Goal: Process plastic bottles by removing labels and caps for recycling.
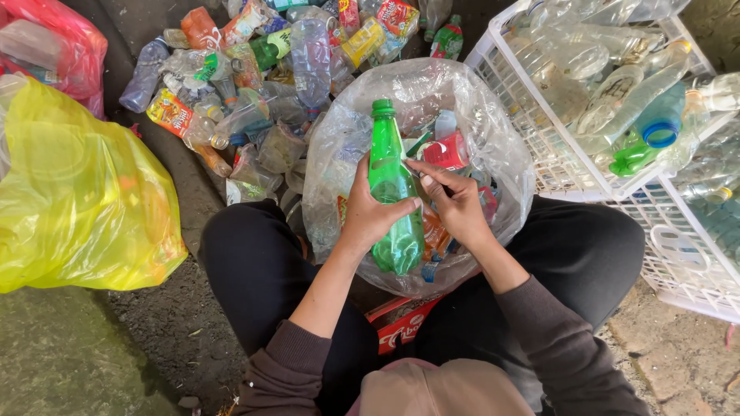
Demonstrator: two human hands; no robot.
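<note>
Between our knees, over the mouth of a clear plastic bag (493, 154), our left hand (368, 216) was closed around the middle of a green plastic bottle (391, 189), holding it upright with its green cap still screwed on. Our right hand (456, 206) pressed against the side of the bottle just beside that grip, fingertips pinched at its wall as if picking at a label, though we could not tell whether anything was caught between them. Judging from this, the bottle was mid-handling: no label showed on it, the cap remained, and it had not been set down anywhere. Below the grip, the bag already held a few wrappers and scraps. Beyond it, a heap of mixed bottles (262, 85) lay unsorted on the ground. To the right of the grip stood white baskets (532, 146) partly filled with clear bottles; to the left, a bulging yellow bag (77, 192). Nothing blocked either hand.
</note>
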